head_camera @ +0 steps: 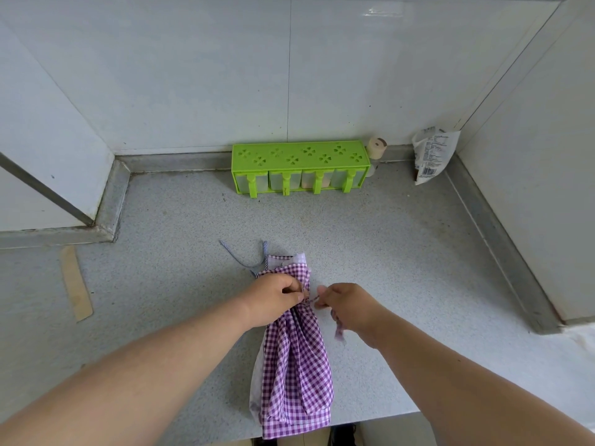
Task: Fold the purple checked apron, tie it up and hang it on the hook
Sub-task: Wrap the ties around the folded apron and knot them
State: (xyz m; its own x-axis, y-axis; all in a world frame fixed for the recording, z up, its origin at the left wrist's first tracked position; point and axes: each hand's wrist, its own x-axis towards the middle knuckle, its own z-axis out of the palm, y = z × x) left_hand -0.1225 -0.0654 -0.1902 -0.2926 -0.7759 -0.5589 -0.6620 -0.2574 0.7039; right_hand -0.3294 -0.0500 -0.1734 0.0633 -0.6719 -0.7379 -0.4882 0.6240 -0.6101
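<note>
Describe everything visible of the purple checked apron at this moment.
The purple checked apron is thin purple-and-white gingham cloth with a pale underside, folded into a long narrow bundle on the speckled grey counter, its near end overhanging the counter's front edge. It is cinched near its far end by a strap. The left hand and right hand each pinch that strap at the cinch. A loose strap loop lies beyond.

A kitchen; tiled walls (pixel 193 75); speckled counter (pixel 402 252); green spice rack (pixel 299 156).

Bare forearms, no sleeves, unadorned hands.
</note>
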